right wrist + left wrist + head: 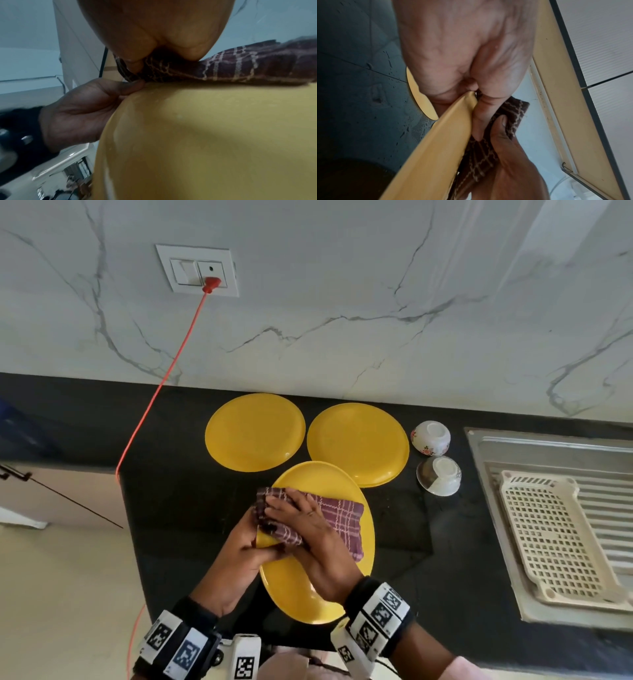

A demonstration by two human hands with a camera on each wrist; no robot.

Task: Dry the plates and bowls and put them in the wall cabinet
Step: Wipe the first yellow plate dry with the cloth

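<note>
My left hand (pixel 248 546) grips the left rim of a yellow plate (pixel 308 594) and holds it tilted above the black counter (pixel 178 501). My right hand (pixel 296 517) holds a folded purple checked cloth (pixel 340 520) against the plate's face, its fingers curling over the rim beside the left thumb. In the left wrist view the thumb (pixel 479 119) lies on the plate's edge (pixel 440 148) against the cloth (pixel 513 112). In the right wrist view water streaks show on the plate (pixel 214 135) below the cloth (pixel 240 67). Two more yellow plates (pixel 255 433) (pixel 358 443) lie behind.
Two white bowls (pixel 431 438) (pixel 439 475) sit upside down right of the plates. A steel sink drainboard (pixel 486 460) with a cream plastic basket (pixel 551 539) is at the right. An orange cord (pixel 161 385) runs from the wall socket (pixel 198 270) across the counter's left edge.
</note>
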